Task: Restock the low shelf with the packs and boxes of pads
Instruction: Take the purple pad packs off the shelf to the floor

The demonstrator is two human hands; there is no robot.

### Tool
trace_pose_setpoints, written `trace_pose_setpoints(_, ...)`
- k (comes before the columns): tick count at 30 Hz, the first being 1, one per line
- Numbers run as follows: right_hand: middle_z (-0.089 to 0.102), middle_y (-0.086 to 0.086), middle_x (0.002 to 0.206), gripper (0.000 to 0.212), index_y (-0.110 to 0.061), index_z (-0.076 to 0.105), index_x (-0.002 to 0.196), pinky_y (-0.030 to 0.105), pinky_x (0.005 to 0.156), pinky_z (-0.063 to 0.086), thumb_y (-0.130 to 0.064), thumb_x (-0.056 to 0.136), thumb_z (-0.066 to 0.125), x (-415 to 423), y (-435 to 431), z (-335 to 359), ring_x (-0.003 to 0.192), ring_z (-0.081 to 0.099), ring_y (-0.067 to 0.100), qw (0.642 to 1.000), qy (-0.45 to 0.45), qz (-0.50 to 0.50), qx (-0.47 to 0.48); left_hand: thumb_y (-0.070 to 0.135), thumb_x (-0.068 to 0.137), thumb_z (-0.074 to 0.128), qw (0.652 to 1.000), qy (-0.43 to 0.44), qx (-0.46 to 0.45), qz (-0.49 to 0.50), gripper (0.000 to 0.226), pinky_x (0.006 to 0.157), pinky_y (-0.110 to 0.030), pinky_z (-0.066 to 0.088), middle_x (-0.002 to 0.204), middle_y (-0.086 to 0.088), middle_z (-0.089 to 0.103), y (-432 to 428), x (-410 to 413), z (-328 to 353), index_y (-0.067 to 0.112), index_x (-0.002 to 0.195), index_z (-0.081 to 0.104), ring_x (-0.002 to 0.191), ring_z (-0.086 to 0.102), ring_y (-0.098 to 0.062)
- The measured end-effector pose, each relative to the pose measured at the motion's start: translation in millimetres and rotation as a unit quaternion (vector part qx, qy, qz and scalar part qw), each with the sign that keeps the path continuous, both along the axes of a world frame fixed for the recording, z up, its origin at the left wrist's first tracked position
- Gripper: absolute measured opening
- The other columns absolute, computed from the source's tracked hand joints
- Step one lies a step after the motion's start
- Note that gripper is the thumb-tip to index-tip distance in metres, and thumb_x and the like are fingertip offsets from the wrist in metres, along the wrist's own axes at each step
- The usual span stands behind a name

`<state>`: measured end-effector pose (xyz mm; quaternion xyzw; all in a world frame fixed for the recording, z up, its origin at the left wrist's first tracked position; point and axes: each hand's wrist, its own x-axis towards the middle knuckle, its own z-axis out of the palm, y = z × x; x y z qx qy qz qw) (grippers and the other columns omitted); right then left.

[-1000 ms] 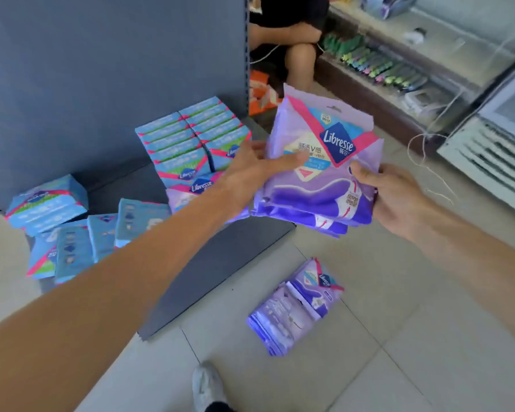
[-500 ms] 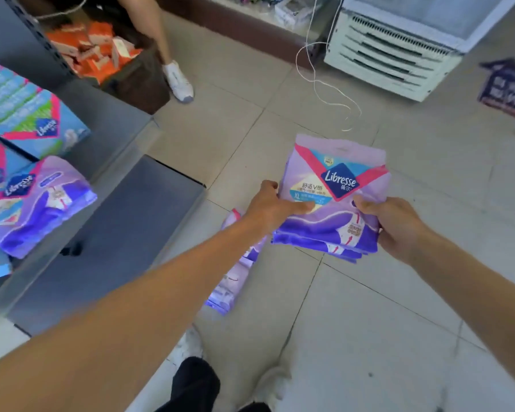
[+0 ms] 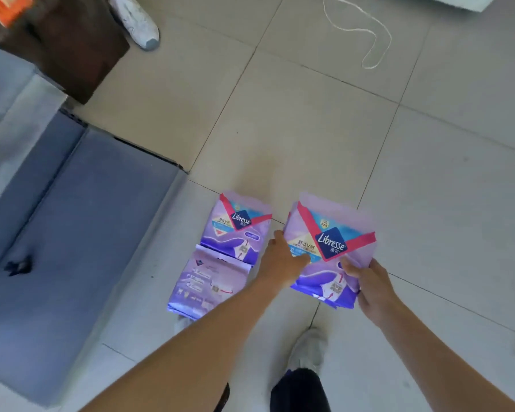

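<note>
Here we grip a stack of purple packs (image 3: 330, 233), left hand (image 3: 280, 263) curled round its left edge, right hand (image 3: 369, 288) pinching its lower right corner. Two loose packs (image 3: 235, 230) lie on the floor (image 3: 309, 129) by the front edge of the low shelf (image 3: 72, 233). A brown box (image 3: 72, 49) holds orange packets (image 3: 9, 7).

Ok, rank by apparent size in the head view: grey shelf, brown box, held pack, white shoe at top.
1. grey shelf
2. brown box, though cropped
3. held pack, nearer the camera, so unsure against the box
4. white shoe
</note>
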<state>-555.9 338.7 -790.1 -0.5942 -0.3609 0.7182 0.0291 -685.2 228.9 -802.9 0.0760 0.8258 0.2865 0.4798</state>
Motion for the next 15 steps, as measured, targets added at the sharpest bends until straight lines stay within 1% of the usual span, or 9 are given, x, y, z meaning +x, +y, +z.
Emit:
trace_pose_setpoints(2, 0.065, 0.018, 0.105, 0.052, 0.000, 0.054, 0.120, 0.032, 0.062, 0.057, 0.002, 0.070, 0.070, 1, 2, -45, 0.083, 0.065, 0.029, 1.000, 0.004, 0.001, -0.019, 0.028, 0.081, 0.068, 1.000, -0.007, -0.012, 0.013, 0.057, 0.087, -0.044, 0.052, 0.122, -0.012, 0.057, 3, 5, -41, 0.011, 0.127, 0.039, 0.108, 0.059, -0.028)
trace_pose_setpoints(3, 0.066, 0.017, 0.105, 0.051, -0.001, 0.054, 0.118, 0.033, 0.062, 0.056, 0.002, 0.070, 0.071, 1, 3, -66, 0.083, 0.066, 0.029, 1.000, -0.005, 0.002, -0.024, 0.027, 0.082, 0.068, 0.999, -0.014, -0.021, 0.021, 0.057, 0.085, -0.041, 0.053, 0.122, -0.012, 0.056, 3, 9, -62, 0.011, 0.127, 0.038, 0.108, 0.059, -0.028)
trace_pose_setpoints(5, 0.066, 0.016, 0.105, 0.039, -0.004, 0.054, 0.116, 0.034, 0.066, 0.054, 0.004, 0.080, 0.066, 9, 5, -105, 0.083, 0.066, 0.029, 0.999, -0.024, -0.010, -0.042, 0.027, 0.083, 0.069, 0.999, -0.014, -0.035, 0.019, 0.056, 0.078, -0.032, 0.049, 0.122, -0.011, 0.055, 6, 18, -98, 0.008, 0.126, 0.039, 0.109, 0.058, -0.027)
trace_pose_setpoints(7, 0.066, 0.014, 0.103, 0.033, -0.004, 0.053, 0.115, 0.035, 0.069, 0.053, 0.005, 0.085, 0.061, 21, 9, -141, 0.084, 0.066, 0.029, 0.998, -0.041, -0.022, -0.052, 0.027, 0.082, 0.071, 0.999, -0.014, -0.038, 0.015, 0.056, 0.076, -0.031, 0.046, 0.122, -0.013, 0.055, 11, 27, -131, 0.007, 0.124, 0.040, 0.108, 0.059, -0.027)
trace_pose_setpoints(9, 0.066, 0.014, 0.101, 0.032, -0.004, 0.053, 0.115, 0.035, 0.069, 0.053, 0.005, 0.085, 0.060, 31, 13, -169, 0.084, 0.065, 0.029, 0.997, -0.053, -0.030, -0.051, 0.027, 0.081, 0.072, 0.999, -0.024, -0.036, 0.015, 0.056, 0.074, -0.029, 0.046, 0.121, -0.013, 0.056, 17, 35, -159, 0.007, 0.123, 0.041, 0.107, 0.059, -0.026)
trace_pose_setpoints(11, 0.066, 0.013, 0.100, 0.031, -0.004, 0.054, 0.114, 0.034, 0.068, 0.055, 0.005, 0.085, 0.060, 38, 18, -193, 0.083, 0.066, 0.029, 0.997, -0.057, -0.032, -0.051, 0.029, 0.080, 0.073, 0.999, -0.032, -0.037, 0.015, 0.057, 0.075, -0.029, 0.049, 0.120, -0.012, 0.056, 26, 41, -185, 0.009, 0.122, 0.040, 0.107, 0.060, -0.024)
trace_pose_setpoints(13, 0.067, 0.011, 0.100, 0.031, -0.006, 0.053, 0.114, 0.032, 0.065, 0.055, 0.002, 0.085, 0.061, 41, 24, -213, 0.083, 0.066, 0.027, 0.997, -0.058, -0.024, -0.047, 0.029, 0.079, 0.073, 0.999, -0.030, -0.033, 0.020, 0.058, 0.081, -0.032, 0.053, 0.120, -0.010, 0.055, 33, 45, -206, 0.010, 0.122, 0.039, 0.107, 0.059, -0.023)
trace_pose_setpoints(15, 0.067, 0.009, 0.100, 0.030, -0.007, 0.052, 0.114, 0.029, 0.062, 0.056, -0.001, 0.086, 0.062, 43, 30, -232, 0.084, 0.067, 0.025, 0.998, -0.050, -0.013, -0.046, 0.029, 0.080, 0.073, 0.999, -0.014, -0.032, 0.014, 0.059, 0.080, -0.029, 0.051, 0.120, -0.010, 0.052, 38, 49, -221, 0.010, 0.123, 0.038, 0.109, 0.057, -0.023)
